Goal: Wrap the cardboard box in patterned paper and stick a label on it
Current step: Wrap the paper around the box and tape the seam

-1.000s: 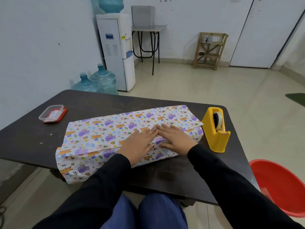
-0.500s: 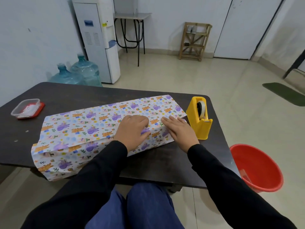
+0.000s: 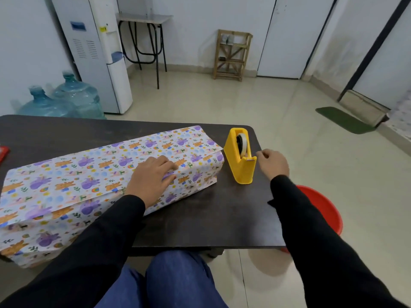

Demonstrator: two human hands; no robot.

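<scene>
Table [image 3: 200,218]: dark top, rounded far right corner; carries the items below.

Box [image 3: 73,221]: long; lies slantwise across the table, its right end towards the far right corner; fully covered, no cardboard showing.

Patterned paper [image 3: 55,172]: white with purple, orange and rainbow figures; wrapped round the box; one flap laid over the top, its free edge running along the near upper side; right end open and unfolded, sticking out a little past the box.

Left hand [image 3: 151,178]: palm down on the top of the box, fingers nearly straight and together, pressing the flap edge flat; grips nothing.

Tape dispenser [image 3: 240,167]: yellow, upright, just beside the right end of the box and not touching it; roll of tape [image 3: 243,143] in its well; cutter end turned to the near side.

Right hand [image 3: 273,163]: just right of the dispenser's cutter; fingers curled in, thumb and forefinger close to the cutter; whether they have hold of the tape end cannot be told.

Bucket [image 3: 322,210]: red; on the floor off the table's right edge, partly behind the right sleeve.

Water cooler [image 3: 100,52]: white, against the left wall; two blue water bottles [image 3: 75,96] beside it on the floor.

Wooden rack [image 3: 232,54]: against the far wall.
</scene>
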